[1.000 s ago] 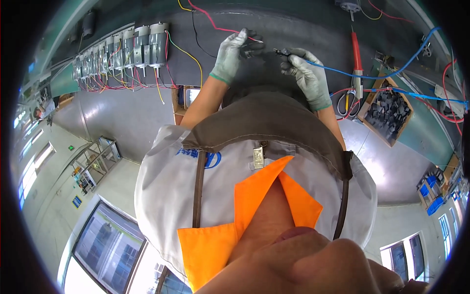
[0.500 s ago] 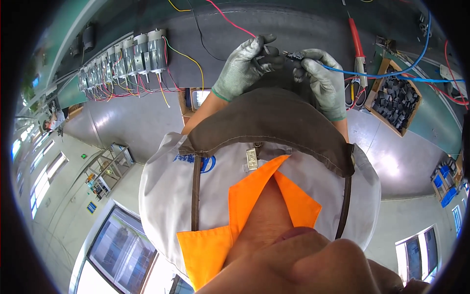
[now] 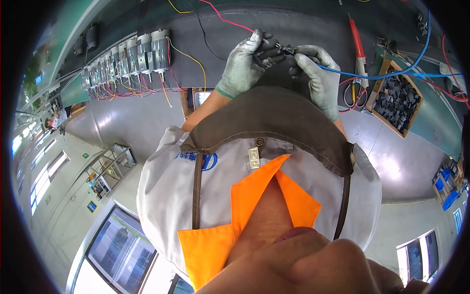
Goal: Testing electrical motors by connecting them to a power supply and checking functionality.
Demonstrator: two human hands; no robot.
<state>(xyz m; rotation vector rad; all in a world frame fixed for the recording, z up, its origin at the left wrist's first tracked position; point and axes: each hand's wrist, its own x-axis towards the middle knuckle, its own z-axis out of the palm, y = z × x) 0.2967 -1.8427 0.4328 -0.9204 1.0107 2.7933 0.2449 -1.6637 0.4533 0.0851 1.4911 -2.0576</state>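
Against the near edge of the worktop (image 3: 313, 29): one brown apron (image 3: 274, 115), worn by the person. At the same edge, toward the right corner: one open cardboard box (image 3: 415, 105), set aslant, filled with small black pieces (image 3: 395, 95). Left of the box: one hand tool with black loop handles and a yellow part (image 3: 353, 91).

Farther in, above the worktop: right hand (image 3: 316, 71), grey-gloved, thumb and forefinger closed on one small black piece with a bright metal tip (image 3: 288, 50). Piece held just inside the near edge; long axis runs left to right, metal tip pointing left and slightly away from the person, just beside the left fingers. One blue cord (image 3: 382, 77) leads from the right hand to the right. Left hand (image 3: 245, 63), grey-gloved, partly curled; thumb and forefinger pinch one red wire (image 3: 227, 20).

Toward the left corner: a row of grey cylindrical motors (image 3: 159, 51), coloured leads trailing over the near edge. Right of the hands: one red-handled tool (image 3: 357, 41), slender tip toward the far edge. Farther off: one black wire (image 3: 202, 30); one yellow wire (image 3: 177, 8).
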